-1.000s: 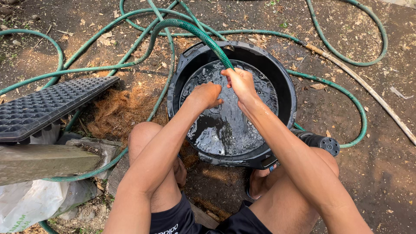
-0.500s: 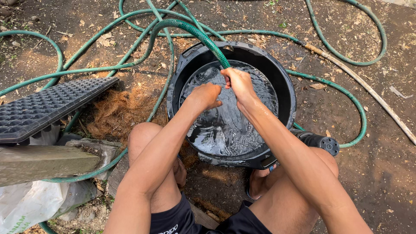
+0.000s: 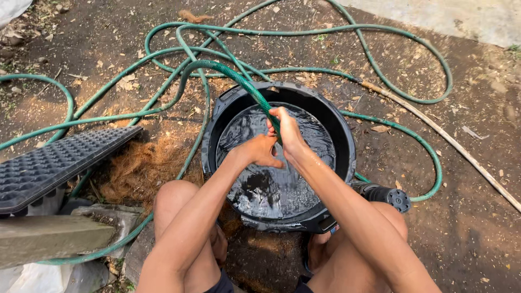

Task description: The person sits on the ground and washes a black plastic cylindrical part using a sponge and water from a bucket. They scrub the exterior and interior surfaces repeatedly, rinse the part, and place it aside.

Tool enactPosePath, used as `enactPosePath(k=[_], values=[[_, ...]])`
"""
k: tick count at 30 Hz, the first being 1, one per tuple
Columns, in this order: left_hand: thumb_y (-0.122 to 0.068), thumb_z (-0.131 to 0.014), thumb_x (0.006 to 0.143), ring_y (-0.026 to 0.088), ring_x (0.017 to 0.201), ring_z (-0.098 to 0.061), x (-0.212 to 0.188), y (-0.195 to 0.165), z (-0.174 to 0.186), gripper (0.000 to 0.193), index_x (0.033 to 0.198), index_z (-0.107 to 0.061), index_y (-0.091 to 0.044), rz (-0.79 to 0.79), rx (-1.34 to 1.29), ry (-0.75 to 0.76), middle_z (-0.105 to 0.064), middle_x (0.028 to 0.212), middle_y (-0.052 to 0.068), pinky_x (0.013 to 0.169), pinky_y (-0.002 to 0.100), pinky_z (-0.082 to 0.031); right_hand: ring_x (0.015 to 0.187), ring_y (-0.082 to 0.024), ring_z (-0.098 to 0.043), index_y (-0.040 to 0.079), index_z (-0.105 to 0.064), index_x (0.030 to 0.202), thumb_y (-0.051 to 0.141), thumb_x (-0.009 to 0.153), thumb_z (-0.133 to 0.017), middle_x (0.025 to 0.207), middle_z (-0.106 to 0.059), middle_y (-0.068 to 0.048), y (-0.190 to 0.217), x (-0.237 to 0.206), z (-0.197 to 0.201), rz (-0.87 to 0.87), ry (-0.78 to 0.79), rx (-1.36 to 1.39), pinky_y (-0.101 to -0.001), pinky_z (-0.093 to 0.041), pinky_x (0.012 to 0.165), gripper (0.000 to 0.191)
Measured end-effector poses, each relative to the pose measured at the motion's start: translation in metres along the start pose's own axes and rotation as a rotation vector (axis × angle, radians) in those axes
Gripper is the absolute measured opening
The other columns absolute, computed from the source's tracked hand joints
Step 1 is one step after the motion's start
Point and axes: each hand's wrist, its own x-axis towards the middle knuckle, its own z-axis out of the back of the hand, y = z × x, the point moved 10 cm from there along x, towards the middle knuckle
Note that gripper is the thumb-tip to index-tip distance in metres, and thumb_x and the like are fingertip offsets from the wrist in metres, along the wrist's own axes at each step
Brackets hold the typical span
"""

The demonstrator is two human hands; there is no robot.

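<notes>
Since the frame half a second back, both hands sit slightly lower over the water and closer together; the tub and hose loops lie as before.

Right hand [image 3: 287, 130]: fingers closed around the end of the green hose [image 3: 255, 95], held above the black tub [image 3: 217, 119]. The hose runs up and away to the left from this grip, so its long axis goes from the fist toward the far-left rim, then out into loops on the dirt ground [image 3: 477, 206].

Left hand [image 3: 261, 152]: just beside and below the right, touching or nearly touching it. Fingers curled narrow; cannot tell whether they grip anything, since the hose end is hidden between the two hands. The right hand is the one on the hose.

Tub holds dark, rippled water [image 3: 271, 190] and stands between the person's bent knees.

Surroundings: black seedling tray [image 3: 54, 165] at left, resting tilted on a concrete block [image 3: 49, 241]; brown coconut fibre [image 3: 138, 171] between tray and tub; a black nozzle-like cylinder [image 3: 388, 196] by the right knee; a pale stick [image 3: 445, 141] lying well apart at right.
</notes>
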Motion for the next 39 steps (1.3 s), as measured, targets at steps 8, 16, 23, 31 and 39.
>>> enactPosePath(k=[8,16,23,31,39], values=[[-0.029,-0.068,0.085,0.025,0.081,-0.078,0.022,0.015,-0.017,0.036,0.102,-0.066,0.003,-0.061,-0.474,-0.182,-0.075,0.092,0.013,0.075,0.038,-0.061,0.066,-0.014,-0.056,0.007,-0.062,0.077,0.041,0.089,-0.059,0.072,-0.059,-0.003,-0.007,0.008,0.007,-0.023,0.017,0.011,-0.0306,-0.044,0.064,0.037],[-0.022,-0.075,0.079,0.022,0.067,-0.067,0.014,0.006,0.008,0.031,0.096,-0.067,0.002,-0.046,-0.456,-0.494,-0.069,0.075,0.012,0.062,0.039,-0.051,0.073,-0.015,-0.061,0.003,-0.068,0.085,0.041,0.092,-0.058,0.077,-0.065,-0.005,0.0,0.013,0.008,0.067,0.118,0.01,-0.0299,-0.049,0.072,0.04],[-0.02,-0.076,0.079,0.023,0.066,-0.066,0.013,-0.01,0.015,0.025,0.086,-0.067,0.003,-0.054,-0.386,-0.469,-0.068,0.073,0.013,0.062,0.04,-0.051,0.079,-0.012,-0.063,0.002,-0.069,0.092,0.037,0.091,-0.065,0.085,-0.068,-0.003,0.022,0.007,0.005,0.155,0.169,-0.09,-0.0306,-0.052,0.077,0.035],[-0.017,-0.073,0.082,0.017,0.071,-0.07,0.019,-0.024,0.029,0.02,0.092,-0.069,0.0,-0.244,-0.511,-0.545,-0.073,0.079,0.009,0.063,0.036,-0.054,0.091,-0.025,-0.072,0.004,-0.076,0.105,0.035,0.084,-0.075,0.097,-0.073,-0.013,0.083,-0.021,0.016,0.551,0.038,-0.87,-0.0369,-0.054,0.082,0.037],[-0.02,-0.082,0.086,0.011,0.067,-0.064,0.011,-0.006,0.062,0.014,0.093,-0.079,-0.008,-0.134,-0.473,-0.66,-0.073,0.076,0.002,0.062,0.029,-0.052,0.092,-0.024,-0.074,0.004,-0.074,0.109,0.027,0.09,-0.072,0.103,-0.074,-0.013,0.145,-0.056,0.071,0.646,-0.107,-0.889,-0.0363,-0.057,0.083,0.03]])
